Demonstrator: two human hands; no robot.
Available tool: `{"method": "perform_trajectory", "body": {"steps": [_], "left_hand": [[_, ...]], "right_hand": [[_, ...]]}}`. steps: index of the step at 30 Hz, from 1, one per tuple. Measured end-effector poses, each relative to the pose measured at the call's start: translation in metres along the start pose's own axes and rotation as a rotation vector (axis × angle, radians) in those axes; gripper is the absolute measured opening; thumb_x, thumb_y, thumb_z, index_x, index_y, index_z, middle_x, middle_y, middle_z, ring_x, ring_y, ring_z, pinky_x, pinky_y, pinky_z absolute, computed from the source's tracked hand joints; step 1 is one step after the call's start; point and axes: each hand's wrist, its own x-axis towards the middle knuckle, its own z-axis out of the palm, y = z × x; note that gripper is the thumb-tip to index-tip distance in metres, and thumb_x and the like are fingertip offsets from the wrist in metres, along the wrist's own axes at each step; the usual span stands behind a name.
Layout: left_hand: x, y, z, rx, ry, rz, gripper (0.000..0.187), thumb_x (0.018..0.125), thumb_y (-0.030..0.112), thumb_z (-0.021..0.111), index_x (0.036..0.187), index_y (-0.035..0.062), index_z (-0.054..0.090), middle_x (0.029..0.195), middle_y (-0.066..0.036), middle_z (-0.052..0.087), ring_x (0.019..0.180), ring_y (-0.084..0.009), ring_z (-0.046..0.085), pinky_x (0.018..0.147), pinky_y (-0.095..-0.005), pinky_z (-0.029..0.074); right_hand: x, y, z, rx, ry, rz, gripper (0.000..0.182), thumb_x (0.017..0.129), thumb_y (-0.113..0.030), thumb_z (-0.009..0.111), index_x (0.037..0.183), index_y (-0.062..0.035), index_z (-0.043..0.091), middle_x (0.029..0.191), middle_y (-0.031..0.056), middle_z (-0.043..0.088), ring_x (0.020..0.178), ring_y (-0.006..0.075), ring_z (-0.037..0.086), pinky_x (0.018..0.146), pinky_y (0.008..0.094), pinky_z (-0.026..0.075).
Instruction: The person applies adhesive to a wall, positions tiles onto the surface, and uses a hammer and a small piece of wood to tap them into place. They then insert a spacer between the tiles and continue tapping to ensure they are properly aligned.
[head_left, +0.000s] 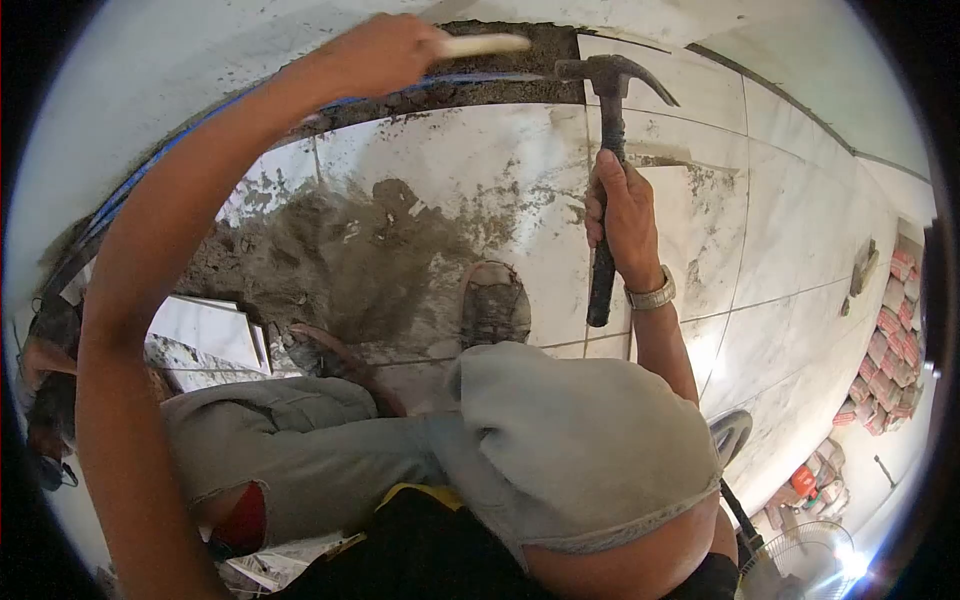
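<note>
My right hand (625, 215) is wrapped round the dark handle of a claw hammer (608, 120), whose head points up toward the wall. A watch is on that wrist. At the upper left, my left hand (385, 55) grips a pale stick-like handle (485, 45) over a strip of dark mortar (480, 92) along the wall. A blue line runs along this strip. Below it lie white marbled tiles (545, 135), smeared with grey mortar (345, 255). The far end of the pale handle is near the hammer head.
Loose white tiles (205, 330) are stacked at the left, near a co-worker's arm (45, 358). My shoe (495, 305) rests on the mortar-covered floor. Red and grey bags (885, 370) are piled at the right, with a fan (810, 560) at the lower right.
</note>
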Motion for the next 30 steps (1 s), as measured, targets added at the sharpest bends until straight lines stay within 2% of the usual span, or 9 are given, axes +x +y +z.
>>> {"method": "perform_trajectory", "body": {"steps": [3, 6, 9, 19, 21, 22, 26, 28, 30], "left_hand": [[-0.022, -0.014, 0.000, -0.115, -0.033, -0.133, 0.039, 0.106, 0.031, 0.046, 0.134, 0.0100, 0.062, 0.085, -0.016, 0.071, 0.067, -0.0273, 0.063, 0.067, -0.0438, 0.052], [-0.037, -0.006, 0.010, -0.156, -0.076, 0.013, 0.038, 0.104, 0.033, 0.051, 0.132, 0.0103, 0.064, 0.092, -0.017, 0.071, 0.080, -0.0350, 0.067, 0.074, -0.0456, 0.052], [-0.036, -0.025, 0.033, -0.128, -0.010, 0.035, 0.039, 0.104, 0.034, 0.050, 0.132, 0.0098, 0.064, 0.097, -0.017, 0.071, 0.085, -0.0345, 0.067, 0.076, -0.0454, 0.052], [-0.039, -0.026, 0.029, -0.163, -0.083, 0.010, 0.038, 0.104, 0.032, 0.049, 0.131, 0.0097, 0.065, 0.091, -0.017, 0.071, 0.081, -0.0339, 0.067, 0.074, -0.0460, 0.052], [-0.040, -0.023, 0.029, -0.162, -0.131, -0.004, 0.037, 0.104, 0.031, 0.048, 0.130, 0.0107, 0.065, 0.088, -0.017, 0.071, 0.080, -0.0331, 0.068, 0.074, -0.0455, 0.053], [-0.040, -0.021, 0.027, -0.161, -0.123, -0.005, 0.037, 0.104, 0.031, 0.048, 0.130, 0.0107, 0.065, 0.088, -0.017, 0.071, 0.080, -0.0331, 0.068, 0.074, -0.0455, 0.053], [-0.046, -0.013, 0.025, -0.092, -0.116, -0.042, 0.035, 0.103, 0.028, 0.048, 0.128, 0.0124, 0.066, 0.086, -0.015, 0.072, 0.079, -0.0308, 0.070, 0.076, -0.0489, 0.055], [-0.045, -0.015, 0.028, -0.114, -0.150, -0.056, 0.035, 0.103, 0.027, 0.048, 0.129, 0.0120, 0.065, 0.087, -0.014, 0.072, 0.078, -0.0308, 0.071, 0.076, -0.0504, 0.056], [-0.049, -0.014, 0.038, 0.100, -0.018, 0.101, 0.039, 0.102, 0.024, 0.049, 0.138, 0.0114, 0.058, 0.086, -0.016, 0.071, 0.074, -0.0307, 0.071, 0.068, -0.0507, 0.057]], "right_hand": [[0.001, -0.006, 0.003, 0.050, 0.005, -0.023, 0.050, 0.102, -0.053, 0.052, 0.083, -0.0069, 0.050, 0.053, -0.0014, 0.046, 0.039, 0.0067, 0.042, 0.036, 0.0243, 0.036], [0.008, -0.012, 0.008, 0.016, 0.005, 0.004, 0.049, 0.102, -0.052, 0.052, 0.082, -0.0065, 0.051, 0.053, -0.0015, 0.045, 0.039, 0.0068, 0.042, 0.036, 0.0241, 0.035], [0.013, -0.021, 0.012, -0.010, -0.021, -0.005, 0.049, 0.102, -0.050, 0.052, 0.082, -0.0059, 0.050, 0.053, -0.0014, 0.046, 0.039, 0.0070, 0.042, 0.036, 0.0245, 0.035], [0.036, -0.046, 0.025, -0.210, 0.019, -0.153, 0.046, 0.103, -0.048, 0.052, 0.086, -0.0057, 0.053, 0.056, -0.0041, 0.044, 0.043, 0.0056, 0.041, 0.039, 0.0249, 0.036], [0.053, -0.035, 0.022, -0.459, -0.219, 0.018, 0.052, 0.103, -0.049, 0.050, 0.077, -0.0037, 0.052, 0.056, 0.0028, 0.050, 0.044, 0.0145, 0.050, 0.044, 0.0348, 0.041], [0.064, -0.026, 0.017, -0.568, -0.191, -0.101, 0.054, 0.103, -0.050, 0.049, 0.077, -0.0026, 0.054, 0.056, 0.0040, 0.050, 0.045, 0.0155, 0.051, 0.045, 0.0361, 0.042], [0.033, -0.059, 0.027, -0.448, 0.006, -0.136, 0.056, 0.103, -0.050, 0.047, 0.081, 0.0001, 0.055, 0.056, 0.0095, 0.054, 0.049, 0.0197, 0.057, 0.048, 0.0380, 0.046], [0.051, 0.002, 0.025, -0.568, -0.038, -0.308, 0.055, 0.103, -0.050, 0.047, 0.081, 0.0001, 0.054, 0.056, 0.0093, 0.054, 0.048, 0.0197, 0.057, 0.047, 0.0383, 0.046], [0.050, 0.003, 0.022, -0.600, -0.108, -0.324, 0.054, 0.103, -0.050, 0.049, 0.080, -0.0004, 0.053, 0.055, 0.0075, 0.052, 0.045, 0.0177, 0.055, 0.043, 0.0364, 0.045]]}}
